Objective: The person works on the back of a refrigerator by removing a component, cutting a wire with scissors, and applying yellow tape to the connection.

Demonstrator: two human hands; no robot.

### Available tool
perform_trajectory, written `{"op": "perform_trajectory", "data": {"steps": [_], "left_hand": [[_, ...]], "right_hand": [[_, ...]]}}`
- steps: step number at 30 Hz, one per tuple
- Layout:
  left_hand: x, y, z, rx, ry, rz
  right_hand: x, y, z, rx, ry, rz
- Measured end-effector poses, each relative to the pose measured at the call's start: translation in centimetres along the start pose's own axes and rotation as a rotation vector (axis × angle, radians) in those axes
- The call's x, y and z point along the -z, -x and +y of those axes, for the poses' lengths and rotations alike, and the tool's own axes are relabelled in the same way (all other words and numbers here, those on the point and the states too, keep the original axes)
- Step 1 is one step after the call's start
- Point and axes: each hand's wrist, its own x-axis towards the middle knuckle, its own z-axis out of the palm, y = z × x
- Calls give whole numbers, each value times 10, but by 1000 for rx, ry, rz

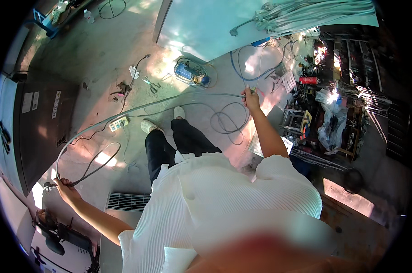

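A long grey cable [137, 107] is stretched across in front of me, bowed between my two spread arms. At the lower left, my left hand [68, 191] is closed round the cable close to its dark plug [48, 186]. A loop of the same cable rises from that hand and bends back. Out to the right, my right hand [251, 100] pinches the cable at its other stretch. More grey cable [224, 119] lies in loose coils on the floor by my feet.
A power strip [118, 123] with dark cords lies on the floor, near scissors [151, 85] and a blue machine [191, 73]. A pale table [192, 27] carries a bundle of grey cables [315, 17]. Dark cabinet [42, 123] at left; cluttered racks [347, 113] at right.
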Motion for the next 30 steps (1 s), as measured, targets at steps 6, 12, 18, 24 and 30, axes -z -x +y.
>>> {"op": "perform_trajectory", "data": {"steps": [6, 12, 18, 24, 30], "left_hand": [[-61, 10, -64, 193, -28, -80], [-72, 26, -64, 106, -233, -118], [-63, 46, -58, 79, -118, -37], [-81, 59, -35, -278, -194, 124], [-119, 98, 4, -292, -64, 135]], "right_hand": [[36, 15, -31, -104, -686, 11], [-8, 12, -93, 24, -788, -337], [-69, -3, -127, 194, -369, -365], [-82, -30, -123, 205, -222, -378], [-121, -60, -126, 200, -257, -471]]}}
